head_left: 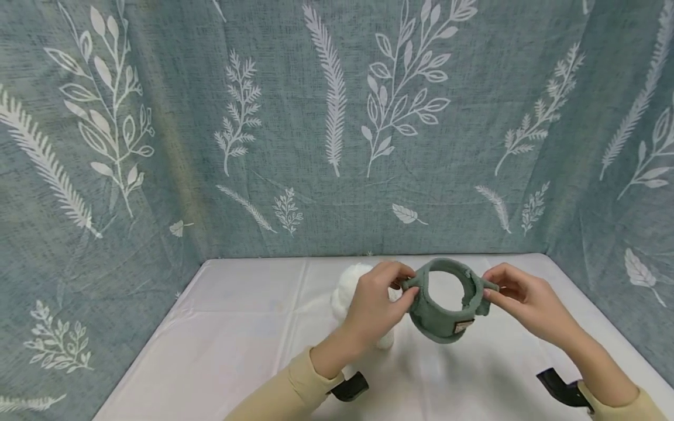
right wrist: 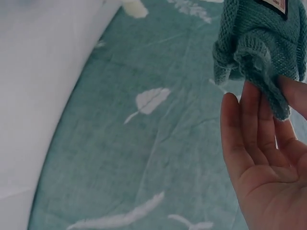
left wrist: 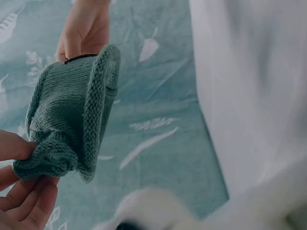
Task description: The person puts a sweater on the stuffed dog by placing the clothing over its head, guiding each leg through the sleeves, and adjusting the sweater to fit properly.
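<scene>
A small green knitted doll sweater (head_left: 434, 323) is held up above the table, its wide round opening facing up toward the head camera. A small label shows on its lower front. My left hand (head_left: 371, 304) pinches one short sleeve between thumb and fingers. On the other side my right hand (head_left: 534, 301) pinches the opposite sleeve (right wrist: 273, 98), with the palm showing in the right wrist view. Behind my left hand stands a fluffy white plush toy (head_left: 344, 287), partly hidden by that hand; its blurred top (left wrist: 148, 206) shows low in the left wrist view.
A white cloth covers the table (head_left: 231, 327), with fold lines across it. Green-blue curtains (head_left: 295, 117) printed with white leaves enclose the back and both sides. Black wrist mounts (head_left: 350, 387) sit at both cuffs.
</scene>
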The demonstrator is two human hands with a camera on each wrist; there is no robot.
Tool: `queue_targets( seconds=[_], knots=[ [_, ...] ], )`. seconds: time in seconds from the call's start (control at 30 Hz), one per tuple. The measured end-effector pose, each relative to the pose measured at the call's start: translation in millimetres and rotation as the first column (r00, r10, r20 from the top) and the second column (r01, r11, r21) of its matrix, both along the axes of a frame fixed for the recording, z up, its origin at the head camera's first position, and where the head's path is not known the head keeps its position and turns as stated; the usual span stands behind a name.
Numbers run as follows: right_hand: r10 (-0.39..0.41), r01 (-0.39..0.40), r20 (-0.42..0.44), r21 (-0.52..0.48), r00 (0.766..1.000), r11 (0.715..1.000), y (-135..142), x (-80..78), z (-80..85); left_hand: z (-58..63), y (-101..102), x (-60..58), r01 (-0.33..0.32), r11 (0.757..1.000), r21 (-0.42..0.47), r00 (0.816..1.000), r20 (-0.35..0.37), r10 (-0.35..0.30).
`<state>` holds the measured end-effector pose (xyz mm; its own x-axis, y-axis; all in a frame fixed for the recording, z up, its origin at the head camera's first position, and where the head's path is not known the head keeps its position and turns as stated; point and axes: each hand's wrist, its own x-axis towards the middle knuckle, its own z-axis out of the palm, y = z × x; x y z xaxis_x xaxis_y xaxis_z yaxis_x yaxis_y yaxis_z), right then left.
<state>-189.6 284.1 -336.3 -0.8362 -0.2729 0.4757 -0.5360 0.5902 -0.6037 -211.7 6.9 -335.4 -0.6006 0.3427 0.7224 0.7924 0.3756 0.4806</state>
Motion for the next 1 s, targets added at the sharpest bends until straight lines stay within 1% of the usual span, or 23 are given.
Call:
queue_targets(
  seconds=[0.13, 0.2, 0.47, 0.57, 0.77, 1.0],
  knots=[
    [0.031, -0.031, -0.029, -0.015, 0.999, 0.999, -17.2, -7.6, 8.8, 8.8, -17.8, -1.5, -0.03, 0.999, 0.037, 0.999, -0.018, 0.031],
    [0.04, -0.041, -0.028, -0.026, 0.999, 0.999, -25.1, -11.6, 11.6, 11.4, -26.4, -3.4, -0.049, 0.998, 0.047, 0.998, -0.025, 0.051],
    [0.093, -0.092, 0.008, -0.061, 0.996, 0.994, -56.8, -30.6, 18.0, 18.6, -59.6, -12.8, -0.146, 0.987, 0.067, 0.988, -0.048, 0.15],
    [0.098, -0.096, 0.03, -0.059, 0.995, 0.994, -67.3, -37.6, 20.2, 20.5, -70.9, -14.3, -0.172, 0.983, 0.07, 0.983, -0.048, 0.175],
    [0.117, -0.112, 0.065, -0.083, 0.991, 0.99, -86.4, -51.4, 22.0, 19.8, -88.9, -17.9, -0.222, 0.972, 0.081, 0.974, -0.02, 0.224],
    [0.139, -0.131, 0.084, -0.092, 0.987, 0.987, -103.6, -64.1, 18.8, 14.3, -102.4, -21.8, -0.274, 0.958, 0.08, 0.962, 0.01, 0.274]
  ],
)
